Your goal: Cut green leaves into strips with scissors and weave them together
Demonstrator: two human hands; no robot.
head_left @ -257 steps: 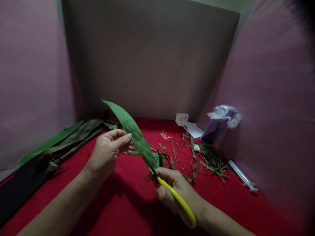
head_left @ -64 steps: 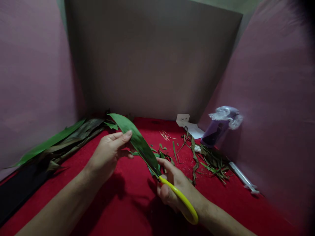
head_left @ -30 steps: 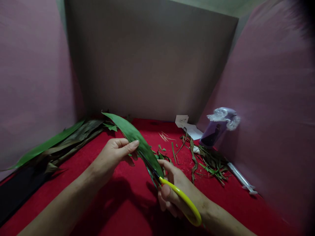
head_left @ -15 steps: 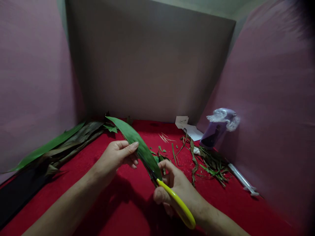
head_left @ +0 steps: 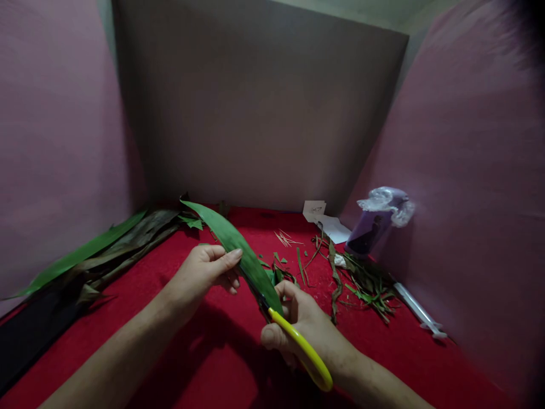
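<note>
Two bare hands were above a red cloth [head_left: 447,369], between pink side walls, left [head_left: 55,113] and right [head_left: 468,142]. A grey back wall [head_left: 255,113] rose from its far edge, with a strip of pale ceiling [head_left: 361,14] above. The left hand [head_left: 208,272] pinched a green leaf [head_left: 227,236] between thumb and fingers; the leaf slanted over the middle of the cloth, its pointed tip toward the far left corner. The right hand [head_left: 309,321] gripped yellow-handled scissors [head_left: 302,343], their dark blades along the leaf's near edge, whether parted I couldn't tell. Withered leaves [head_left: 128,244] lined the cloth's left edge beside a black strip [head_left: 38,335]. Thin pale sticks [head_left: 287,237] lay toward the far edge. Near the far right corner were a white card [head_left: 314,209], paper [head_left: 334,228] and a plastic-topped purple container [head_left: 370,233]. Leaf scraps [head_left: 370,287] and a syringe [head_left: 417,309] lay along the right edge.
</note>
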